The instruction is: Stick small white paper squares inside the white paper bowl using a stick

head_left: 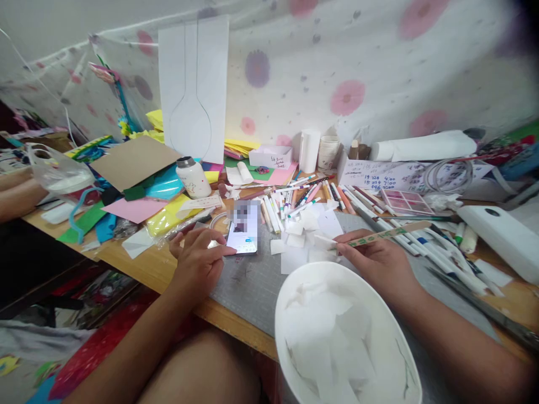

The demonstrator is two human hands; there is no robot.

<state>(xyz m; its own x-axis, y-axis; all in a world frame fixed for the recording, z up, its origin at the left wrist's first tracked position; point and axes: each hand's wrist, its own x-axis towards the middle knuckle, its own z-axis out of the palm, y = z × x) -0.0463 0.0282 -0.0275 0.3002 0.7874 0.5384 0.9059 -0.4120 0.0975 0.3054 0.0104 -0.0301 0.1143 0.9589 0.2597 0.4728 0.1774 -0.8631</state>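
- Left hand [197,259]: fingers loosely spread and bent, palm down; index finger stretched to the lower left edge of a slim dark-edged smartphone with a lit screen [245,238], touching it.
- Right hand [374,259]: thumb and fingers pinching a flat, pale tan strip with green printing [389,233], its free end reaching right over the pens.
- Just beyond the right fingertips: a small white paper piece [325,242], meeting them; cannot tell whether it too is gripped.
- Below and between the hands: large white oval bowl with a smooth rim [279,320], apart from the fingers. Inside, crumpled, overlapping white paper with angular edges.
- Beyond the bowl: loose square white paper scraps [295,241], thin and matte, partly overlapping.
- Under phone and scraps: grey cutting mat with faint grid lines [248,289], on a yellowish-brown wooden table [145,270].
- Right of the right hand: slender white-barrelled marker pens [457,259], heaped at a slant.
- Behind the phone, to the left: rounded white bottle with a dark cap [194,179], upright.
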